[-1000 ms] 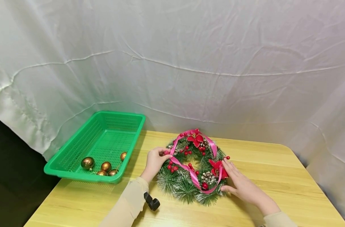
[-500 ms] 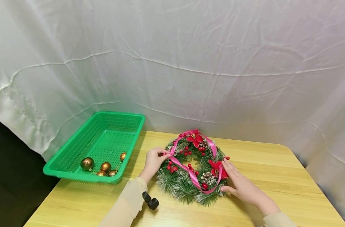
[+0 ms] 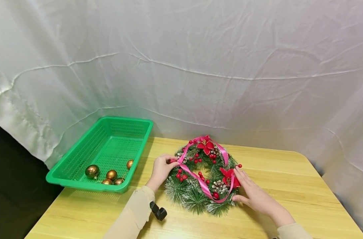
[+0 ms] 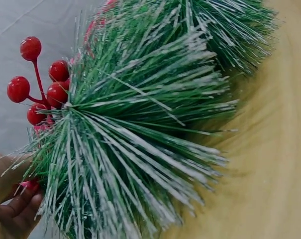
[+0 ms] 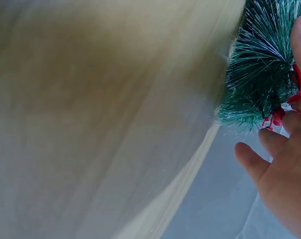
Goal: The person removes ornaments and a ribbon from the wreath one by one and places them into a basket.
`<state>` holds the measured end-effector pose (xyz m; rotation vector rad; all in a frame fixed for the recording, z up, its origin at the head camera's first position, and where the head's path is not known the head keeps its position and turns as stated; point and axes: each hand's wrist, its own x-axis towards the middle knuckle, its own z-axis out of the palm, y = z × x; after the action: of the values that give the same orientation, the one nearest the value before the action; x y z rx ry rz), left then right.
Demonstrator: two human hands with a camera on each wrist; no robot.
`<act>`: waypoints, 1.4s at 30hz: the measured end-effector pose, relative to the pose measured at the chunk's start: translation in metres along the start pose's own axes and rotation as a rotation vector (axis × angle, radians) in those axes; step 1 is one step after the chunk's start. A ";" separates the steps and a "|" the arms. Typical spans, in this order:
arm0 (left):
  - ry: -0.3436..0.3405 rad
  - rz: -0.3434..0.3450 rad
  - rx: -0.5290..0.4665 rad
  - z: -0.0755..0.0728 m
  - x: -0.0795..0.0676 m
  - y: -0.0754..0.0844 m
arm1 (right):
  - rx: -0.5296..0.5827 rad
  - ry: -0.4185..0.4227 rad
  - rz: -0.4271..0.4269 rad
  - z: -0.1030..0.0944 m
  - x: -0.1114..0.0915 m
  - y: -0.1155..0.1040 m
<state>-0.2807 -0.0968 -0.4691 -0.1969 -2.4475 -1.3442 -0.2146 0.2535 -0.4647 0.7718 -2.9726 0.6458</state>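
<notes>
A frosted green wreath [image 3: 196,199] with red berries, pine cones and red poinsettia flowers [image 3: 205,145] lies flat on the table. Pink ribbon [image 3: 203,187] loops over its top. At the wreath's left side my left hand [image 3: 162,170] pinches the ribbon between thumb and fingers. In the left wrist view, part of that hand [image 4: 16,209] shows behind the green needles, with a bit of pink at its fingertips. My right hand [image 3: 256,196] rests against the wreath's right side, fingers extended beside the lower red flower [image 3: 229,177].
A green perforated basket [image 3: 99,187] stands on the left, holding several shiny bronze balls [image 3: 92,171] near its front. The wooden table [image 3: 304,199] ends at a pale curtain [image 3: 229,66] behind. A black device [image 3: 159,211] is on my left wrist.
My left hand has shifted very slightly at the ribbon's left end. The wreath and my right hand look the same.
</notes>
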 end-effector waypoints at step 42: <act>0.225 0.084 -0.488 -0.077 0.011 0.101 | 0.027 0.008 -0.019 0.000 0.001 0.000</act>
<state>-0.2454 -0.1073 -0.3470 -0.2458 -1.8773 -1.7965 -0.2156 0.2535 -0.4647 0.7962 -2.9520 0.6874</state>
